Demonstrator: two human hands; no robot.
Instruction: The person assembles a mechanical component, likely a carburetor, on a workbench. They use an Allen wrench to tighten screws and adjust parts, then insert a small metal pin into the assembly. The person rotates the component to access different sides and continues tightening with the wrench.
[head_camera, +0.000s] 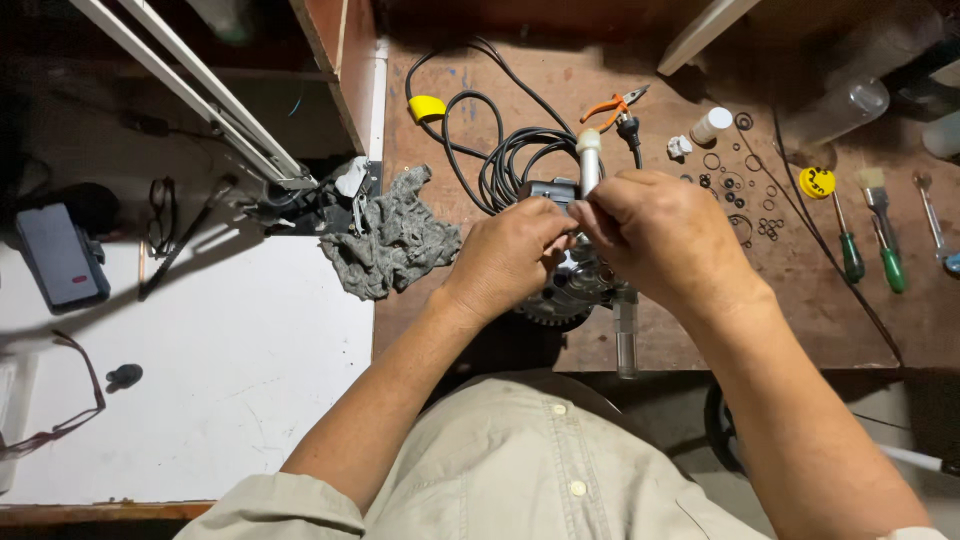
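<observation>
- While both hands sit together over the middle of the bench, the left hand and right hand are pinched fingertip to fingertip on something small between them; too tiny and hidden to tell what it is
- right under them is a round metal part with a toothed edge, mostly covered by the hands; a grey block pokes out just above the left fingers
- a white tube stands upright right behind the right hand, touching or nearly touching its knuckles; can't say if the hand actually holds it
- a clear tube hangs down below the round part, past the bench edge
- black cable coiled behind the hands, with a yellow clip on it further back
- orange pliers near the top of the coil
- grey rag crumpled just left of the left hand, at the seam with the white board
- off to the right, well apart from the hands: a scatter of small black rings, a white vial, a yellow cap, two green screwdrivers, a brush
- on the white board: red glasses near the left edge, a dark phone-like device further up
</observation>
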